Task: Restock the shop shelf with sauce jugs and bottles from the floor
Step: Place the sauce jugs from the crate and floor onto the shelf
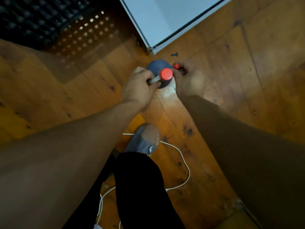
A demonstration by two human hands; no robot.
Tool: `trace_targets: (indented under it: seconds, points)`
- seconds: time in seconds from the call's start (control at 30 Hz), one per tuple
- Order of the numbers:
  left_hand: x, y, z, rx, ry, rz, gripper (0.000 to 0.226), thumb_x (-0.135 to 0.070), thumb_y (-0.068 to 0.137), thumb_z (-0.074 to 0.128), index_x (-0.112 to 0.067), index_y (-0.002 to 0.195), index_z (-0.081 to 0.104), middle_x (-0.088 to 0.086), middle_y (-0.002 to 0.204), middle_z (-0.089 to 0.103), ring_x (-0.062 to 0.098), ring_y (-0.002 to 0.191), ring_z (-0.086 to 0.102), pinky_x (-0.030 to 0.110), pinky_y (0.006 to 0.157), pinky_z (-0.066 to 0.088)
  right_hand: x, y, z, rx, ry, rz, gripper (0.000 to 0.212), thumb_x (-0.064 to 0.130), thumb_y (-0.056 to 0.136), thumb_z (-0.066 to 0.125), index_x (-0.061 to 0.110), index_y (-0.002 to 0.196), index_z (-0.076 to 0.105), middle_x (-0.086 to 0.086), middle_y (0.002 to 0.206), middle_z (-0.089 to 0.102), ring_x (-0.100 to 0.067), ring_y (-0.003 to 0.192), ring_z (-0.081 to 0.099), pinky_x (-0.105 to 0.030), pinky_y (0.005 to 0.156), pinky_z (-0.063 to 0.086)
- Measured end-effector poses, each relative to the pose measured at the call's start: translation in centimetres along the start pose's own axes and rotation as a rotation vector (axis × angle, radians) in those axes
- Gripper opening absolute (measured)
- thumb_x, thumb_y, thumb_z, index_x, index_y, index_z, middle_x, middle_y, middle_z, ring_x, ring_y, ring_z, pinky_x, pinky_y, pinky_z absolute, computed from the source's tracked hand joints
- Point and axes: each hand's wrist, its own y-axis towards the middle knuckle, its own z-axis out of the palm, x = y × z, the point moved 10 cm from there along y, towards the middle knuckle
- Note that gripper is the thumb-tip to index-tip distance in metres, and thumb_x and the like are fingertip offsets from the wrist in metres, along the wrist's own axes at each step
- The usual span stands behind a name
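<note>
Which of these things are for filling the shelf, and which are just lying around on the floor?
For the job:
- blue jug with a red cap, gripped at its grey handle by the left hand
- small red-capped bottle, held by the right hand

Just lying about:
- white cable
- small black piece
- black mat
</note>
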Motion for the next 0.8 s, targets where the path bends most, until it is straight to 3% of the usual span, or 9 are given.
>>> trace_targets:
  seconds: [0.13, 0.33, 0.43, 0.53, 0.7, 0.8]
  points:
    - [-0.1, -1.7, -2.3, 0.000, -0.039, 0.014, 0.016, -0.022, 0.087, 0.067, -0.006, 0.091, 0.066, -0.003, 0.100, 0.047, 0.012, 0.092, 0.050, 0.017, 0.075, 0.033, 1.4, -2.6, -0.3, 0.022, -0.050, -0.002, 0.011, 0.028, 0.088, 0.064, 0.023, 0.096, 0.071, 0.001, 0.095, 0.069, -0.012, 0.085, 0.061, -0.032, 0.075, 0.051]
    - [-1.9, -7.3, -9.4, -0.002, -0.133, -0.019, 0.010, -0.016, 0.083, 0.071, -0.007, 0.086, 0.067, -0.002, 0.111, 0.050, 0.009, 0.100, 0.050, 0.017, 0.086, 0.035, 7.3, -8.9, -3.0, 0.074, -0.019, 0.003, 0.014, 0.033, 0.086, 0.065, 0.025, 0.096, 0.072, -0.002, 0.096, 0.068, -0.020, 0.088, 0.063, -0.045, 0.079, 0.053]
    - [-4.2, -11.1, -14.6, -0.006, -0.193, -0.054, 0.019, -0.012, 0.080, 0.073, -0.019, 0.069, 0.059, -0.005, 0.113, 0.048, 0.004, 0.102, 0.048, 0.007, 0.086, 0.032, 11.8, -12.6, -5.5, 0.096, 0.014, 0.027, 0.013, 0.032, 0.085, 0.067, 0.024, 0.094, 0.073, -0.002, 0.092, 0.069, -0.019, 0.086, 0.063, -0.044, 0.079, 0.054]
    - [-6.8, -14.7, -20.4, -0.015, -0.245, -0.072, 0.020, -0.009, 0.079, 0.073, -0.020, 0.069, 0.059, -0.003, 0.112, 0.052, 0.008, 0.105, 0.051, -0.002, 0.084, 0.030, 17.6, -15.9, -8.3, 0.127, 0.030, 0.006, 0.014, 0.033, 0.084, 0.068, 0.023, 0.092, 0.073, -0.001, 0.087, 0.070, -0.021, 0.085, 0.064, -0.041, 0.077, 0.054]
    - [-13.6, -21.0, -31.0, -0.046, -0.276, -0.004, 0.018, -0.006, 0.078, 0.073, -0.016, 0.069, 0.061, 0.002, 0.109, 0.061, 0.019, 0.110, 0.056, 0.026, 0.095, 0.039, 28.7, -21.5, -14.1, 0.124, 0.016, -0.118, 0.015, 0.042, 0.080, 0.067, 0.029, 0.086, 0.071, 0.001, 0.086, 0.070, -0.022, 0.084, 0.064, -0.045, 0.075, 0.054]
    - [-18.4, -24.6, -37.3, -0.068, -0.288, 0.039, 0.012, -0.005, 0.079, 0.071, -0.012, 0.073, 0.064, 0.005, 0.111, 0.063, 0.022, 0.109, 0.058, 0.035, 0.096, 0.044, 35.4, -25.0, -19.0, 0.101, -0.034, -0.219, 0.018, 0.038, 0.085, 0.067, 0.025, 0.096, 0.073, 0.000, 0.100, 0.070, -0.020, 0.092, 0.063, -0.039, 0.081, 0.053]
